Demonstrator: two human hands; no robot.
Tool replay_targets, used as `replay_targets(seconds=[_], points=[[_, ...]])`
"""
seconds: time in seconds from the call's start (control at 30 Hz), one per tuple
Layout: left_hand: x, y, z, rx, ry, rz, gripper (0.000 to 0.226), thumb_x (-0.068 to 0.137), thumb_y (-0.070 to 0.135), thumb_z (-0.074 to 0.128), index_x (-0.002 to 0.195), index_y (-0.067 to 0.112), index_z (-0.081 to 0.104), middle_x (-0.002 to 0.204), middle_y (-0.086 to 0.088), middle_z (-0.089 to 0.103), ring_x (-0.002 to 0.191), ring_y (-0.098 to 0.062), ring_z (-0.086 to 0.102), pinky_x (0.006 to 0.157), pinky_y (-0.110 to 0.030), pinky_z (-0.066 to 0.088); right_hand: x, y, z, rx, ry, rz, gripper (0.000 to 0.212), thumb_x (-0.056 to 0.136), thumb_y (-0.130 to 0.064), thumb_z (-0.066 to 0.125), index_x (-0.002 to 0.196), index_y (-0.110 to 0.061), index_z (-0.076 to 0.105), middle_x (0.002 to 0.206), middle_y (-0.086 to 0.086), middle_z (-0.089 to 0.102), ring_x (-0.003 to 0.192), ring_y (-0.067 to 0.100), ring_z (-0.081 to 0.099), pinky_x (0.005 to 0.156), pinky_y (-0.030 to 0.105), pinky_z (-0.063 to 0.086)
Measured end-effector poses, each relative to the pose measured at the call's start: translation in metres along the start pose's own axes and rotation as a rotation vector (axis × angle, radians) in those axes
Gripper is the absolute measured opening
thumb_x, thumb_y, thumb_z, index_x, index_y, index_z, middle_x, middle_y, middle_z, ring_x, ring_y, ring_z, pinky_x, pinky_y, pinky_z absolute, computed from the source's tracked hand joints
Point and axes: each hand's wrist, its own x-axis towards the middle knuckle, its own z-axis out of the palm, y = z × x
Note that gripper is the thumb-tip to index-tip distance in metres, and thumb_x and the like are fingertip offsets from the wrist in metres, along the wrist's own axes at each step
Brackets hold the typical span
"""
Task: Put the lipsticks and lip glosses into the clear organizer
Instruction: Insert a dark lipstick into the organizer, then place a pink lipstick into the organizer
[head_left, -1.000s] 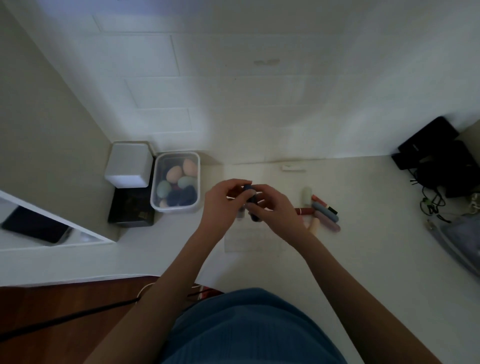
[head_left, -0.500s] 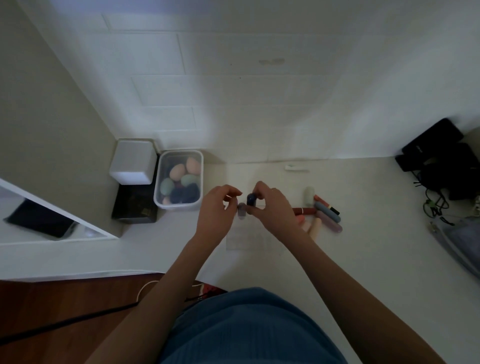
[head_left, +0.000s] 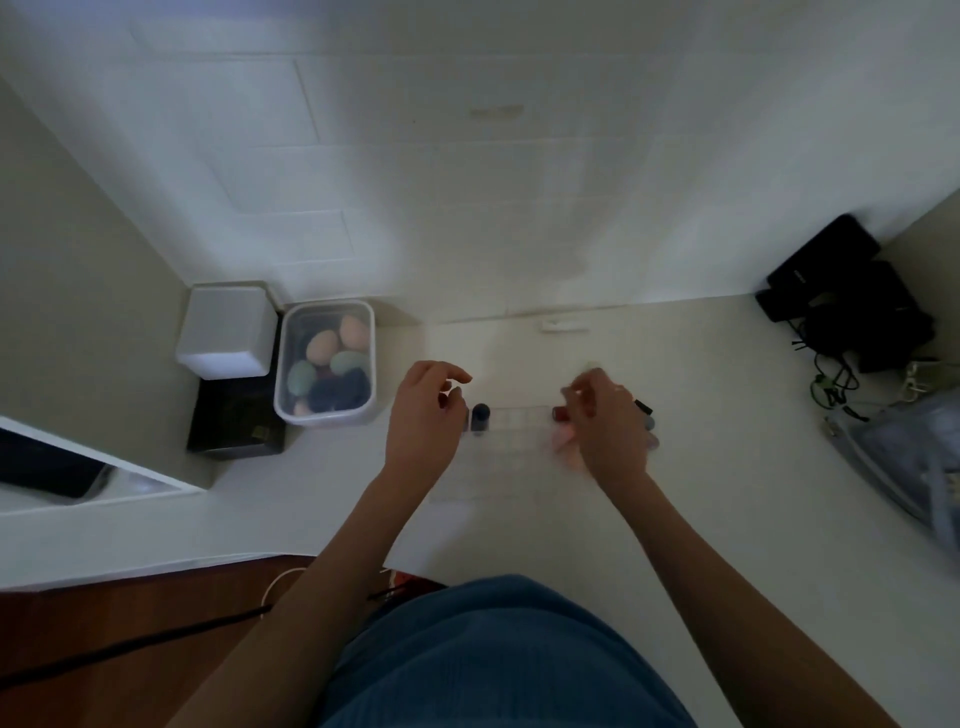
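Observation:
The clear organizer (head_left: 511, 447), a faint gridded tray, lies on the white counter between my hands. A dark blue lipstick (head_left: 480, 415) stands upright in its far left corner. A grey tube (head_left: 465, 415) beside it is half hidden by my left hand (head_left: 423, 421), which hovers there with fingers apart and holds nothing. My right hand (head_left: 608, 421) is curled over the loose pile of lipsticks at the organizer's right end. A dark red tube (head_left: 558, 414) and a pink one (head_left: 563, 441) show at its fingertips. Blur hides whether it grips one.
A clear tub of makeup sponges (head_left: 324, 364), a white box (head_left: 228, 332) and a black box (head_left: 236, 426) stand at the left. Black devices with cables (head_left: 841, 312) and a clear pouch (head_left: 909, 457) sit at the right. A small white item (head_left: 563, 326) lies by the wall.
Both hands held the dark blue lipstick over the organizer; it now stands in the organizer. My right hand has moved right to the pile, and my left hand has opened.

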Motion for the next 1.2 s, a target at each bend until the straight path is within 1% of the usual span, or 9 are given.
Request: replay_targets(seconds=[0.07,0.17,0.37,0.6,0.73,0.87,0.97,1.07,1.2], points=[[-0.001,0.002,0.006,0.055,0.012,0.040,0.022,0.085,-0.003,0.053,0.089,0.017,0.063,0.098,0.008,0.048,0.082,-0.009,0.053,0.070,-0.015,0.044,0.003,0.029,-0.018,-0.126,0.090,0.149,0.018,0.088,-0.031,0.061,0.094,-0.015,0.056,0.083,0.006,0.064,0.086,0.032,0.061,0.070,0.038,0.048],[-0.004,0.004,0.015,0.087,0.037,0.042,0.022,0.082,-0.004,0.054,0.088,0.016,0.063,0.097,0.010,0.047,0.076,-0.009,0.052,0.075,-0.035,0.050,0.000,0.061,-0.032,-0.243,0.053,0.265,0.031,0.084,-0.036,0.063,0.097,-0.010,0.056,0.094,0.015,0.061,0.094,0.037,0.055,0.074,0.044,0.046],[-0.005,0.004,0.027,0.198,-0.013,0.054,0.020,0.079,0.000,0.056,0.087,0.016,0.065,0.101,-0.002,0.060,0.090,-0.021,0.054,0.081,-0.047,0.049,-0.003,0.089,-0.026,-0.381,-0.145,0.284,0.026,0.091,-0.028,0.058,0.108,-0.009,0.053,0.107,0.016,0.058,0.103,0.036,0.054,0.081,0.045,0.048],[-0.006,0.010,0.030,0.268,0.026,0.019,0.021,0.080,0.000,0.057,0.091,0.016,0.065,0.106,-0.003,0.061,0.101,-0.026,0.053,0.091,-0.042,0.042,-0.003,0.088,-0.025,-0.155,-0.091,0.218,0.021,0.086,-0.008,0.060,0.104,-0.001,0.055,0.107,0.019,0.053,0.097,0.038,0.055,0.076,0.042,0.045],[-0.009,0.018,0.031,0.483,0.110,0.311,0.029,0.074,-0.002,0.063,0.099,0.012,0.069,0.113,-0.005,0.068,0.113,-0.034,0.054,0.103,-0.055,0.036,-0.016,0.063,-0.027,0.084,0.013,0.034,0.020,0.084,-0.008,0.063,0.103,-0.014,0.057,0.109,0.003,0.056,0.088,0.024,0.061,0.075,0.036,0.051],[-0.010,0.034,0.037,0.248,-0.098,0.432,0.034,0.083,0.009,0.066,0.117,0.012,0.065,0.113,-0.006,0.068,0.110,-0.028,0.056,0.098,-0.038,0.045,-0.021,0.027,-0.015,0.217,-0.075,-0.079,0.020,0.088,-0.009,0.062,0.107,-0.012,0.060,0.110,0.001,0.060,0.099,0.016,0.060,0.083,0.037,0.054],[-0.012,0.031,0.036,0.100,-0.205,0.294,0.026,0.085,0.012,0.066,0.111,0.016,0.068,0.115,-0.003,0.067,0.109,-0.019,0.058,0.095,-0.028,0.044,-0.023,0.012,-0.010,0.228,-0.070,-0.113,0.019,0.089,-0.009,0.061,0.107,-0.009,0.061,0.105,0.005,0.063,0.096,0.019,0.061,0.085,0.040,0.054],[-0.011,0.027,0.029,-0.078,-0.147,0.107,0.030,0.081,0.009,0.070,0.110,0.015,0.068,0.100,0.002,0.067,0.085,-0.001,0.062,0.076,-0.007,0.048,-0.025,0.006,-0.008,0.252,-0.094,-0.118,0.019,0.088,-0.008,0.060,0.107,-0.012,0.061,0.107,0.004,0.063,0.098,0.019,0.061,0.086,0.042,0.054],[-0.010,0.023,0.019,-0.084,-0.149,0.024,0.030,0.079,0.011,0.071,0.107,0.019,0.068,0.089,0.004,0.068,0.069,0.001,0.062,0.072,-0.019,0.054,-0.025,-0.003,-0.004,0.305,-0.127,-0.020,0.019,0.083,-0.032,0.063,0.100,-0.039,0.061,0.102,-0.013,0.067,0.093,0.006,0.064,0.082,0.039,0.057]])
